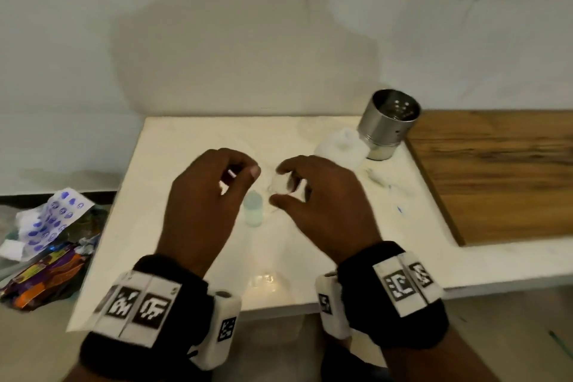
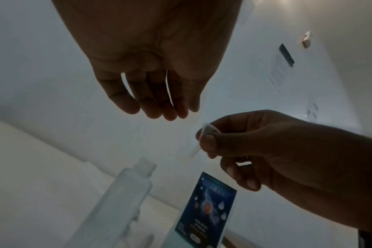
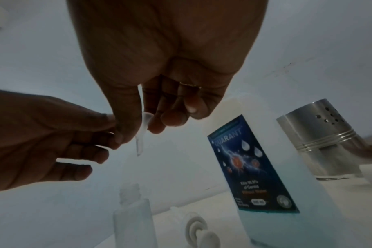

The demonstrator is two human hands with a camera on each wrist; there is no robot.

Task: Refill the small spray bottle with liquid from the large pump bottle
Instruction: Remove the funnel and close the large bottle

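Note:
The small clear spray bottle [image 1: 252, 211] [image 2: 125, 193] [image 3: 134, 223] stands upright on the white table [image 1: 192, 146], its neck uncapped, between my two hands. My right hand [image 1: 280, 186] [image 3: 142, 127] pinches a small clear funnel [image 1: 281, 184] [image 2: 205, 132] [image 3: 141, 135] by its rim, spout down, above and a little right of the neck. Just left of the funnel hovers my left hand [image 1: 242, 177] [image 2: 159, 110], fingers relaxed and holding nothing. The large bottle [image 1: 341, 149] [image 3: 265, 167] with a blue label and pale blue liquid stands behind at the right.
A steel perforated cup [image 1: 387, 124] [image 3: 321, 139] leans behind the large bottle. A white round cap part [image 3: 202, 233] lies on the table near the bottles. A wooden board [image 1: 496, 174] fills the right side. Wrappers and a printed sheet [image 1: 52, 226] lie off the table's left edge.

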